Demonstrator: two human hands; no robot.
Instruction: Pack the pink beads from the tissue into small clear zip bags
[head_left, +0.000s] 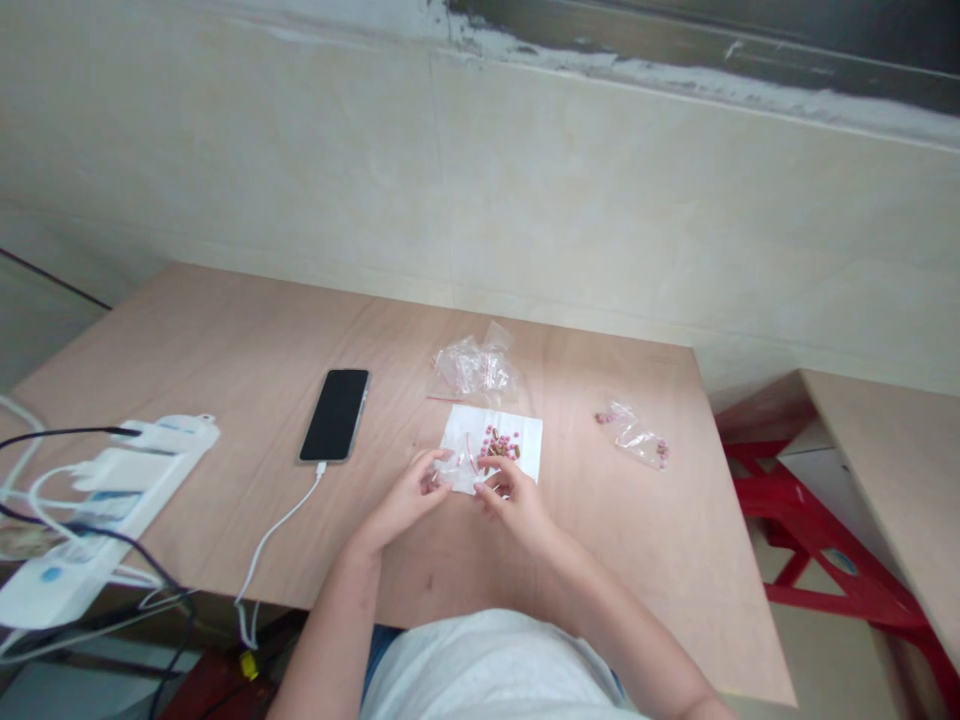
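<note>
Over a white sheet of paper (531, 430), my left hand (411, 492) grips a small clear zip bag (457, 468) by its left side. The bag's red seal line faces right, toward my right hand (519, 502). My right hand's fingers are bent around the bag's mouth, thumb and forefinger at that edge. Whether a pill is also between them is too small to tell. Pink tablets and brown capsules (501, 443) lie loose in a cluster on the paper, just beyond my right fingertips.
A pile of clear zip bags (474, 368) lies behind the paper. To the right are small bags with pink and brown pills (636, 434). A phone (335, 415) on a white cable and a power strip (142, 480) are leftward. A red stool (817, 540) stands beyond the table's right edge.
</note>
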